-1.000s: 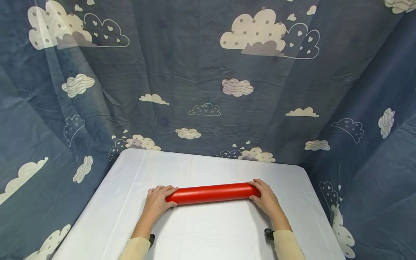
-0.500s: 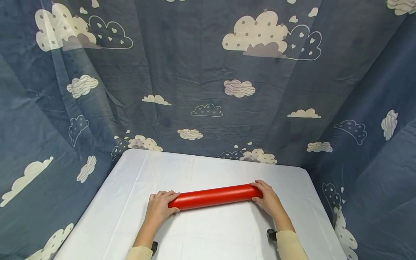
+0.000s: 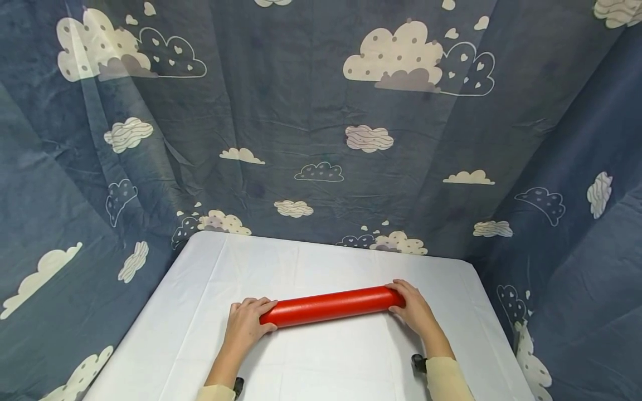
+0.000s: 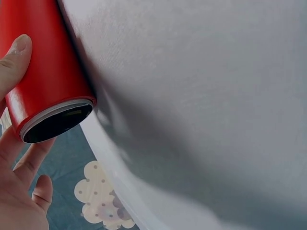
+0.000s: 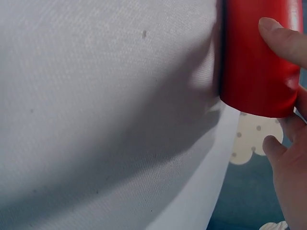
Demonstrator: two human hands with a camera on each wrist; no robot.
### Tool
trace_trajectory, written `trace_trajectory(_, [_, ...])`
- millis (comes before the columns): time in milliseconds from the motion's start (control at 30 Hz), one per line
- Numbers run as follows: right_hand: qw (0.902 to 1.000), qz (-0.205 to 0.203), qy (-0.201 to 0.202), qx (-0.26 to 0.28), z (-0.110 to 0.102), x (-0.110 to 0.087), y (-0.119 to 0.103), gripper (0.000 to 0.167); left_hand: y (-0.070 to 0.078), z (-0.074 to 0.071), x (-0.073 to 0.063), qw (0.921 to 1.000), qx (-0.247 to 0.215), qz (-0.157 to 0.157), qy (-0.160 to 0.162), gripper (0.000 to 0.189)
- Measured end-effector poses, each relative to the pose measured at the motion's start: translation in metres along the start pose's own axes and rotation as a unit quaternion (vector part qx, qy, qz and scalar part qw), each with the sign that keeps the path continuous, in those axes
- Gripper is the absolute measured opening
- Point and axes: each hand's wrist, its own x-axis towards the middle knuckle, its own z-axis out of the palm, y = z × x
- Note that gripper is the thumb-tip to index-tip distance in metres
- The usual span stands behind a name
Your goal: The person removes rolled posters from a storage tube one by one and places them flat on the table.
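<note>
Cloud-printed curtains [image 3: 311, 122] hang around the white table [image 3: 331, 362]. My left hand [image 3: 244, 326] curls partway round one end of a red tube [image 3: 331, 308] (its dark opening [image 4: 57, 123] shows), my right hand [image 3: 417, 312] round the other; the tube stretches crosswise, on or just above the table.

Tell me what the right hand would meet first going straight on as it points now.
The red cylinder, which the right hand grips at one end. Past it, across the white tabletop, probably the patterned curtain; depth is hard to judge.
</note>
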Motion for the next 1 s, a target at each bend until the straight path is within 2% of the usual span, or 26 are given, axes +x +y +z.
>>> trace_trajectory(133, [0.9997, 0.012, -0.007, 0.020, 0.001, 0.000, 0.000, 0.064, -0.001, 0.002, -0.001, 1.0000, 0.000, -0.001, 0.001, 0.062])
trace_trajectory(400, [0.9992, 0.022, 0.006, 0.034, -0.004, -0.001, -0.009, 0.074, -0.002, 0.003, -0.003, 1.0000, 0.003, 0.000, 0.005, 0.062])
trace_trajectory(700, [0.9993, -0.009, 0.022, 0.029, -0.015, -0.004, -0.039, 0.083, 0.000, 0.002, -0.003, 1.0000, 0.005, -0.001, 0.008, 0.063])
trace_trajectory(1000, [0.9981, -0.043, 0.025, 0.038, -0.007, -0.006, -0.070, 0.086, 0.002, 0.003, -0.003, 1.0000, 0.004, 0.002, 0.005, 0.063])
